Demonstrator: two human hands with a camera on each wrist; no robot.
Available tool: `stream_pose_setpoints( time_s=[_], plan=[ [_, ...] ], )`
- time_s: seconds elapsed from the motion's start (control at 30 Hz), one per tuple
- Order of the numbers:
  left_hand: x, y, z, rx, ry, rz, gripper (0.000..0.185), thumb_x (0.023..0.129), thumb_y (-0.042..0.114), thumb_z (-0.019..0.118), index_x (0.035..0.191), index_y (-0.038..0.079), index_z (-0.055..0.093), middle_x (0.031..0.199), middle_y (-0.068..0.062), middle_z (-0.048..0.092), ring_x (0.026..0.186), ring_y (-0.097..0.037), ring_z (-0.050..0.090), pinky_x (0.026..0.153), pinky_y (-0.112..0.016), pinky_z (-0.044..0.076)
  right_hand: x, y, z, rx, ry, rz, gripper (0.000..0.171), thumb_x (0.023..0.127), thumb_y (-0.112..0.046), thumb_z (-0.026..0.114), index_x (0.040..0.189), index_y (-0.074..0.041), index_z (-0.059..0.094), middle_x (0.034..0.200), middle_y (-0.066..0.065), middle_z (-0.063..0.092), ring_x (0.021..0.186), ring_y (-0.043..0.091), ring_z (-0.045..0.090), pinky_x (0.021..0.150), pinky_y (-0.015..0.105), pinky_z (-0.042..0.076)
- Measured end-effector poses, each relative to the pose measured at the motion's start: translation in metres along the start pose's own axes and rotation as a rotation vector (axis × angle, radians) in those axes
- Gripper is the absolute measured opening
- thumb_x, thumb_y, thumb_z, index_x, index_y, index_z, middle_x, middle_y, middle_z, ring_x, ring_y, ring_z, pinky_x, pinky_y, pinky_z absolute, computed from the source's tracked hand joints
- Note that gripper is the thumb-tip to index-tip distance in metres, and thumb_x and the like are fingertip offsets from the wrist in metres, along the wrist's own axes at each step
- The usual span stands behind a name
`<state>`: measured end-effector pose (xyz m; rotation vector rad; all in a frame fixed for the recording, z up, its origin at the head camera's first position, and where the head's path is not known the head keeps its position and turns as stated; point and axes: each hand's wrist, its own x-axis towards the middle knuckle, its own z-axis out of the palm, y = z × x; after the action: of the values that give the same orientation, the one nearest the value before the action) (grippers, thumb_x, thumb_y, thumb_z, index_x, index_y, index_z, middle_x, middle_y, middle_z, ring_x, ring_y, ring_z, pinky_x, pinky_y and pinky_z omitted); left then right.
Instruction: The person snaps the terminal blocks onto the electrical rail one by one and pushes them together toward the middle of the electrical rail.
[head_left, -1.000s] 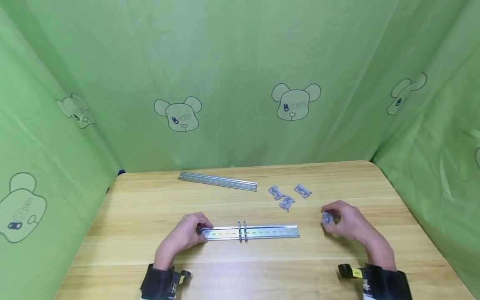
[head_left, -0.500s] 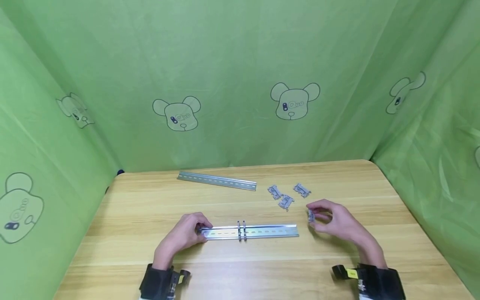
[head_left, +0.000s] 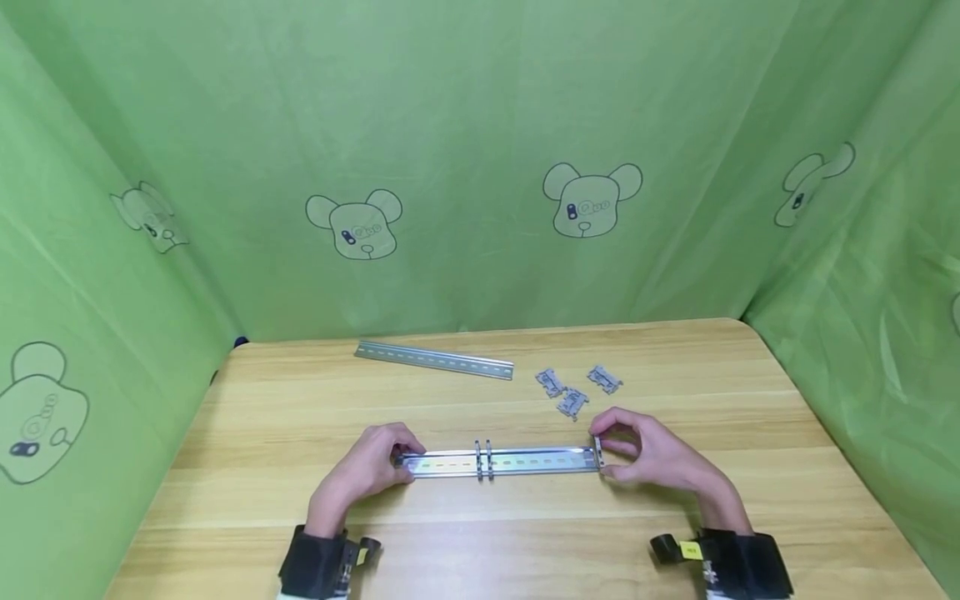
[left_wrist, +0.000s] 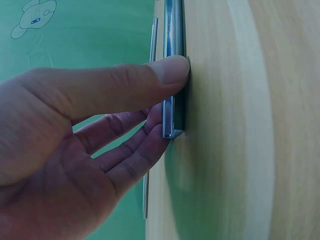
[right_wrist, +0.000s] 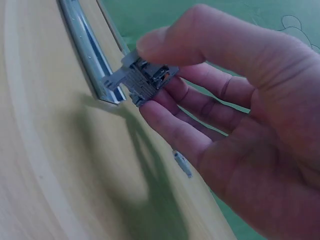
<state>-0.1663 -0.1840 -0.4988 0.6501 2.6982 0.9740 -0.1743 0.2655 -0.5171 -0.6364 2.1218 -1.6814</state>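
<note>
A slotted metal DIN rail (head_left: pixel 532 461) lies across the table in front of the person. Two thin grey clips (head_left: pixel 484 460) stand side by side across its middle. My left hand (head_left: pixel 372 465) grips the rail's left end; in the left wrist view the thumb (left_wrist: pixel 172 70) lies along one edge and fingers curl at the other. My right hand (head_left: pixel 648 450) pinches a grey DIN rail terminal block (right_wrist: pixel 146 80) between thumb and fingers, on edge at the rail's right end. In the right wrist view the block's foot overlaps the rail's end.
A second metal rail (head_left: pixel 435 359) lies slightly slanted at the back of the wooden table (head_left: pixel 480 542). Three grey terminal blocks (head_left: pixel 573 403) lie flat behind the front rail, to the right. Green cloth (head_left: pixel 472 283) with bear drawings hangs around the table.
The right hand has moved left with the terminal block, turning it edge-on, and has reached the rail's right end. The left hand and the rail have stayed in place.
</note>
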Motion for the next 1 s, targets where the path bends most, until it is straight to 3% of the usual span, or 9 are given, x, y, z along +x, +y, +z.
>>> stream_pose_setpoints(
  time_s=[0.4, 0.67, 1.0],
  plan=[
    [0.001, -0.002, 0.001, 0.003, 0.008, 0.003, 0.035, 0.073, -0.004, 0.087, 0.105, 0.005, 0.077, 0.100, -0.003, 0.071, 0.091, -0.019, 0.065, 0.082, -0.037, 0.058, 0.002, 0.006, 0.003, 0.023, -0.009, 0.016, 0.056, 0.071, 0.013, 0.078, 0.122, 0.011, 0.053, 0.135, 0.034, 0.047, 0.129, 0.051, 0.049, 0.107, 0.027, 0.045],
    [0.003, -0.004, 0.001, -0.003, 0.012, 0.019, 0.036, 0.072, -0.005, 0.087, 0.105, 0.005, 0.077, 0.100, -0.002, 0.071, 0.092, -0.020, 0.066, 0.083, -0.039, 0.058, -0.001, 0.011, -0.001, 0.084, -0.009, -0.013, 0.057, 0.073, 0.015, 0.078, 0.124, 0.013, 0.053, 0.135, 0.035, 0.047, 0.128, 0.047, 0.052, 0.107, 0.031, 0.046],
    [0.002, -0.004, 0.001, 0.017, 0.005, 0.009, 0.035, 0.073, -0.003, 0.087, 0.106, 0.005, 0.077, 0.102, -0.002, 0.071, 0.093, -0.018, 0.065, 0.085, -0.038, 0.058, 0.005, 0.010, 0.003, 0.073, -0.027, -0.006, 0.056, 0.076, 0.011, 0.079, 0.127, 0.011, 0.055, 0.135, 0.035, 0.050, 0.127, 0.040, 0.056, 0.105, 0.033, 0.048]
  ],
)
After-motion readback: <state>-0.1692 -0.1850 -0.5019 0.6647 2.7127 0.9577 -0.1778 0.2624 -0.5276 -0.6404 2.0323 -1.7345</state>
